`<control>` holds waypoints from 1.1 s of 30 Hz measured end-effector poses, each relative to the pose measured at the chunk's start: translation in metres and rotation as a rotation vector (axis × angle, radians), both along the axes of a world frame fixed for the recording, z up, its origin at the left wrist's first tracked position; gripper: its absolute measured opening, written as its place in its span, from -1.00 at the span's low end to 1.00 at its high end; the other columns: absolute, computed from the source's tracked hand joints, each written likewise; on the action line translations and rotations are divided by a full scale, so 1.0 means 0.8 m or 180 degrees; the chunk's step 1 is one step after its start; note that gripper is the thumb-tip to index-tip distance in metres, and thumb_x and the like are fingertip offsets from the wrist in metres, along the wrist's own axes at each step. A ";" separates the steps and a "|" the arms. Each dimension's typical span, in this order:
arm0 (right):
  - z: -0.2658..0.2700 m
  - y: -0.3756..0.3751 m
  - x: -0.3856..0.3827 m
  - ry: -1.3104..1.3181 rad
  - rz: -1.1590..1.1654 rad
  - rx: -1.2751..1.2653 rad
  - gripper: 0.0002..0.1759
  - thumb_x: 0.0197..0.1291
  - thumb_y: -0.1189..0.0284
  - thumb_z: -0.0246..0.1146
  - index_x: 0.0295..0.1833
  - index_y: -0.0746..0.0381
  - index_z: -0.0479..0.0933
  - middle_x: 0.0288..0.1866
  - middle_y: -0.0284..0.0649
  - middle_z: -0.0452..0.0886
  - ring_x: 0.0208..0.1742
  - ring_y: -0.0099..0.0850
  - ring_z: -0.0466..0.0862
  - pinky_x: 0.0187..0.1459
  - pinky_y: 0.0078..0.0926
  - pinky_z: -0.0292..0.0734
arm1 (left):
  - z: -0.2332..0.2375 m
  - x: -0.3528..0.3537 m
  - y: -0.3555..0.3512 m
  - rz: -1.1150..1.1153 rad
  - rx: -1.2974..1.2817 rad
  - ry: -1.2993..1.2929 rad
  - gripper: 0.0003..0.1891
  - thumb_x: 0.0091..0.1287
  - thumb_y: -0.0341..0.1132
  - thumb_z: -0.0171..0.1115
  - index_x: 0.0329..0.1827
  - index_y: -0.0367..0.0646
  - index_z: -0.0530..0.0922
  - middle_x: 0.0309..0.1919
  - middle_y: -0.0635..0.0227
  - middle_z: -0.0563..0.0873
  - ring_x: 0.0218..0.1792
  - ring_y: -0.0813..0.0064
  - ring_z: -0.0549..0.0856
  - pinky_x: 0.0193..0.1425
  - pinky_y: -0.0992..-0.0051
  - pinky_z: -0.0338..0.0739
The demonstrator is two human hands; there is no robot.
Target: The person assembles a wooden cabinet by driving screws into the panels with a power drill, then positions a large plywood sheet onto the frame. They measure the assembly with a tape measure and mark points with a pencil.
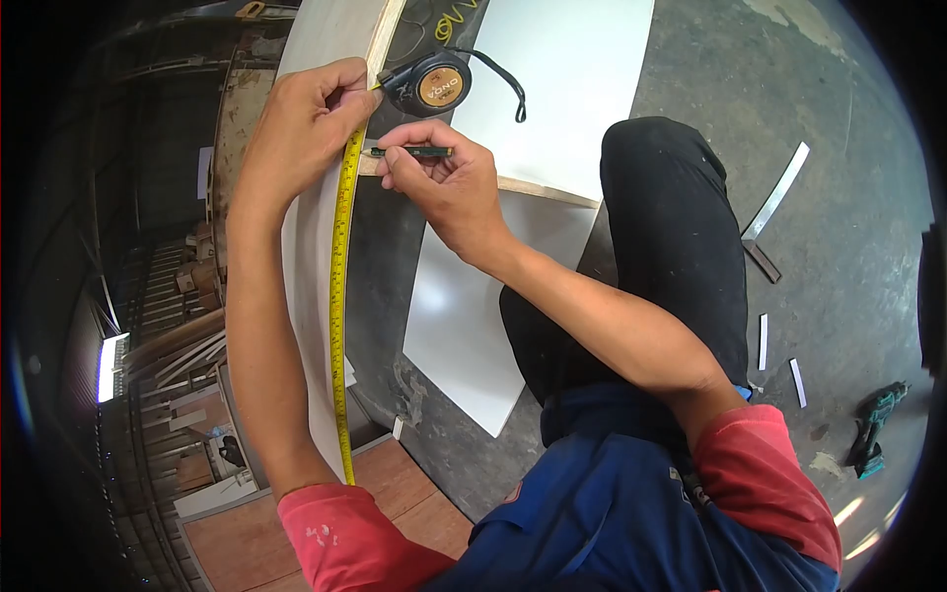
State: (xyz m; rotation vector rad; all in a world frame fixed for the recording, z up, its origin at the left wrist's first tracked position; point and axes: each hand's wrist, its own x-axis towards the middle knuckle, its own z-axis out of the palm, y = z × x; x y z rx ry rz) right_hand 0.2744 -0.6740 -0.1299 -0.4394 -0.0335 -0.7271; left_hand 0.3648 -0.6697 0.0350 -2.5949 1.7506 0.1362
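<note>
A yellow tape measure blade (340,266) runs along the edge of a long white board (308,227). My left hand (314,118) pinches the blade near the top of the view, beside the black tape case (434,85) with its orange label and wrist strap. In my right hand (449,178) is a dark green pencil (424,152), held between thumb and fingers. Its tip points left, close to the blade and a wooden crosspiece that meets the board. The far end of the blade passes down beside my left sleeve.
White panels (464,306) lie on the grey floor (789,326). A try square (774,202), small white strips (763,341) and a teal power tool (874,429) are at the right. Brown boards (395,483) lie at the bottom, with stacked wood at the left.
</note>
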 end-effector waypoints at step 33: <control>-0.003 0.000 0.002 0.0025 -0.0086 -0.0071 -0.88 0.37 0.52 0.23 -0.07 0.35 0.57 -0.24 -0.33 0.63 -0.23 -0.67 0.64 -0.19 -0.68 0.58 | 0.001 0.006 0.002 0.0047 0.0127 -0.0015 -0.72 0.35 -0.35 0.27 -0.46 -0.24 0.37 -0.57 0.53 0.37 -0.47 0.71 0.31 -0.40 0.54 0.19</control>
